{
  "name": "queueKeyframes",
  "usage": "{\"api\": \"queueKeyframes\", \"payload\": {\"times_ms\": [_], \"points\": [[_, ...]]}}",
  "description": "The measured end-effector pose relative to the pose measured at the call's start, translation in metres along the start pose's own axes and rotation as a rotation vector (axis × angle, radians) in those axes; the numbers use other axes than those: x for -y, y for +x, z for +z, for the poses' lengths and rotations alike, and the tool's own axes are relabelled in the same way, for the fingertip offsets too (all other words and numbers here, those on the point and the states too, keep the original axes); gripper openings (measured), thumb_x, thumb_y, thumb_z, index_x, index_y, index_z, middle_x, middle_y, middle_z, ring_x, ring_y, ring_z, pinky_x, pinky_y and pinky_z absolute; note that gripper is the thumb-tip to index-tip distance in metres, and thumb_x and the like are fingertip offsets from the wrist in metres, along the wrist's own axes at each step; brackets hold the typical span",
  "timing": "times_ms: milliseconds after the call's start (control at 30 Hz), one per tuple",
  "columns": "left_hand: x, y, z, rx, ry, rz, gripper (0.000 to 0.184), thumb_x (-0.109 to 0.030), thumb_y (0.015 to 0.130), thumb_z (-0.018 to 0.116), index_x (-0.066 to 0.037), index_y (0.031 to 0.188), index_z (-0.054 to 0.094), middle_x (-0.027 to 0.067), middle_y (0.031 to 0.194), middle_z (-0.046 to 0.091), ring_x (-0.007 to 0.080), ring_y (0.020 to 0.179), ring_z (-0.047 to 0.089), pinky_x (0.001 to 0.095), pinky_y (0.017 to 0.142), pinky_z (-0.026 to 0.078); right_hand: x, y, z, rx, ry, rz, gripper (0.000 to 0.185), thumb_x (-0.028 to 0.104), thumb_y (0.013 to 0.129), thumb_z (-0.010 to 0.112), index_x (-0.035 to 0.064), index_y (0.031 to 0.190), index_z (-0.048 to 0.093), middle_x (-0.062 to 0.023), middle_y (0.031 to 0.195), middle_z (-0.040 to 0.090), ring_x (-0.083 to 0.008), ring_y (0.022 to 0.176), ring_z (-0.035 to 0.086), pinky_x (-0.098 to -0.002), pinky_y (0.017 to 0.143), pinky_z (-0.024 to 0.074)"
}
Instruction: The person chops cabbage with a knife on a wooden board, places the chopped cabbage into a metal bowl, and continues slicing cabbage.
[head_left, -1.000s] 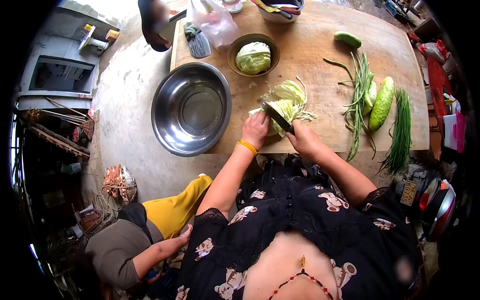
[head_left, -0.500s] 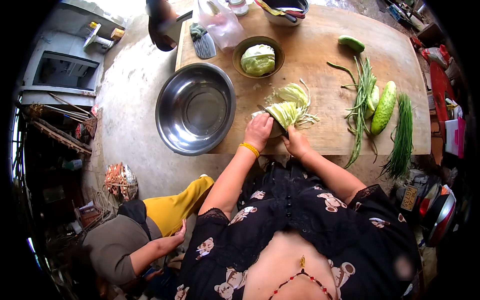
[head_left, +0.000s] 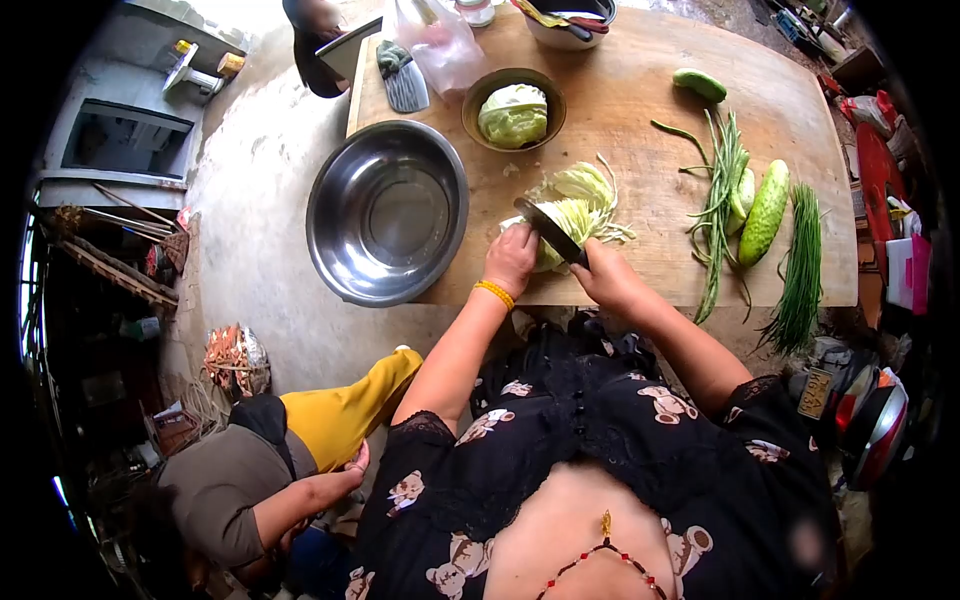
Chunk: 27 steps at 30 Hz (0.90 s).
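Note:
My right hand [head_left: 606, 275] grips the handle of a dark-bladed kitchen knife [head_left: 554, 233], which slants up to the left across the cabbage. Curled fingers of my left hand [head_left: 511, 257] press on a cabbage piece at the blade's left side; the hand hides most of that piece. Shredded pale green cabbage [head_left: 582, 186] lies in a loose pile just beyond the knife. Left of my hands stands a large steel basin [head_left: 335, 240] with nothing in it. Behind, a brown bowl [head_left: 473, 115] holds a cabbage chunk [head_left: 513, 114].
On the wooden table [head_left: 640, 100] lie long beans [head_left: 718, 210], a big cucumber [head_left: 764, 215], a smaller green one [head_left: 699, 84] and chives [head_left: 801, 265]. A grater [head_left: 407, 88] and plastic bag [head_left: 440, 50] are at the back left. Someone in yellow trousers [head_left: 350, 405] is at my left.
My right hand has moved slightly right and raised the knife, so its blade now shows broadside above the cabbage. My left hand stays on the cabbage. The view has shifted slightly.

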<state>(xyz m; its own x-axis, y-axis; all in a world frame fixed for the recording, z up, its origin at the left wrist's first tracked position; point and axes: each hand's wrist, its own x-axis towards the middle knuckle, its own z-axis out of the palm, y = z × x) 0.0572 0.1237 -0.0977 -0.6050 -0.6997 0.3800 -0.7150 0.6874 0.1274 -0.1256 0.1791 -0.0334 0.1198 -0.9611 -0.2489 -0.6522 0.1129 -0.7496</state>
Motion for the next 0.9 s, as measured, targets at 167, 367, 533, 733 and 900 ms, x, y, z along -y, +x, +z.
{"api": "queueKeyframes", "payload": {"times_ms": [167, 367, 533, 733, 900], "points": [[0.002, -0.004, 0.008, -0.019, 0.065, 0.023, 0.013, -0.011, 0.070, 0.052, -0.007, 0.082, 0.054, 0.0082, 0.092, 0.053, 0.0230, 0.088, 0.053, 0.0328, 0.072, 0.046, -0.011, 0.007, 0.019, -0.064, -0.011, -0.020, 0.025, 0.018, 0.079, 0.055, -0.0031, 0.085, 0.043, -0.0293, 0.076, 0.054, -0.0447, 0.077, 0.053, -0.0477, 0.065, 0.0424], [0.004, -0.003, 0.005, -0.010, -0.056, 0.019, 0.024, -0.005, 0.071, 0.051, -0.005, 0.095, 0.053, 0.0114, 0.101, 0.054, 0.0273, 0.093, 0.053, 0.0359, 0.077, 0.046, -0.022, 0.016, 0.051, -0.052, -0.096, 0.101, 0.027, 0.019, 0.078, 0.058, -0.0007, 0.087, 0.042, -0.0278, 0.077, 0.056, -0.0442, 0.076, 0.054, -0.0475, 0.064, 0.0436], [0.004, -0.002, -0.003, 0.124, -0.125, -0.006, 0.039, -0.005, 0.061, 0.063, -0.006, 0.099, 0.051, 0.0100, 0.107, 0.051, 0.0269, 0.102, 0.049, 0.0354, 0.085, 0.042, -0.031, 0.018, 0.065, -0.041, -0.104, 0.134, 0.028, 0.023, 0.080, 0.055, 0.0011, 0.091, 0.043, -0.0258, 0.081, 0.058, -0.0414, 0.078, 0.056, -0.0463, 0.070, 0.0440], [0.004, -0.002, -0.006, 0.164, -0.141, -0.014, 0.045, -0.003, 0.057, 0.064, -0.007, 0.100, 0.050, 0.0098, 0.110, 0.049, 0.0277, 0.104, 0.047, 0.0359, 0.086, 0.041, -0.027, 0.020, 0.062, -0.036, -0.105, 0.085, 0.029, 0.023, 0.080, 0.055, 0.0007, 0.092, 0.041, -0.0250, 0.084, 0.058, -0.0411, 0.081, 0.056, -0.0467, 0.071, 0.0441], [0.005, -0.002, -0.007, 0.162, -0.200, -0.034, 0.046, 0.000, 0.056, 0.063, -0.006, 0.100, 0.049, 0.0109, 0.109, 0.049, 0.0292, 0.105, 0.046, 0.0372, 0.088, 0.040, -0.022, 0.006, 0.069, -0.034, -0.096, 0.147, 0.027, 0.021, 0.080, 0.055, 0.0008, 0.093, 0.041, -0.0246, 0.083, 0.058, -0.0412, 0.081, 0.056, -0.0468, 0.071, 0.0443]]}}
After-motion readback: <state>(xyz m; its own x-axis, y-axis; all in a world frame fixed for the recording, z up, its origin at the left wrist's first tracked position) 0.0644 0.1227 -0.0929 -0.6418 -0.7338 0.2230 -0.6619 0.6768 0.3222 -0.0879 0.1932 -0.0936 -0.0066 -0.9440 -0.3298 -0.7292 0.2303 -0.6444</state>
